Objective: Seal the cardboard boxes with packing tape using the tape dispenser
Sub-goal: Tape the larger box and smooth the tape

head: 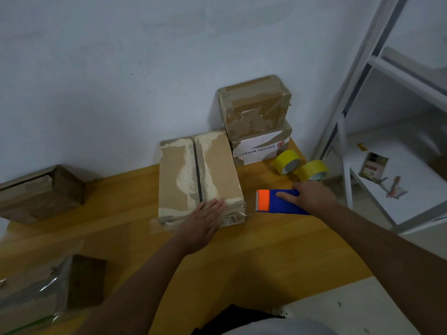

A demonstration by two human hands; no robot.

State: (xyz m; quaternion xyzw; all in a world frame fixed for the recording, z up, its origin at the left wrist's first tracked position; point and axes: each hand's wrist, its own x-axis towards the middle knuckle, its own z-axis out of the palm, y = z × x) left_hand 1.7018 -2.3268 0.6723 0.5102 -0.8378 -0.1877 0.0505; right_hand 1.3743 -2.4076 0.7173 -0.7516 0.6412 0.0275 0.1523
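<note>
Landmark: the centre box (198, 175), a long cardboard box lying flat on the wooden table (266, 250), its top seam running away from the person.
Left hand: the left hand (205, 221) lies flat on the near end of the centre box, fingers straight and together, pressing over clear tape on that edge.
Right hand: the right hand (312, 197) grips the tape dispenser (278, 201), forefinger stretched along its blue body.
Tape dispenser: just right of the centre box, not touching it; orange end with the toothed blade faces the box.
Tape rolls: two yellow tape rolls (302, 165) stand on edge right of the centre box, beyond the dispenser.
Stacked boxes: two stacked boxes (258, 122) against the wall, at the centre box's far right corner; the lower one has a white printed side.
Left side: a brown box (41, 194) well left of the centre box; a plastic-wrapped box (48, 291) nearer the person.
Shelf: a white metal shelf (387, 141) stands off the table, far right of the centre box.
</note>
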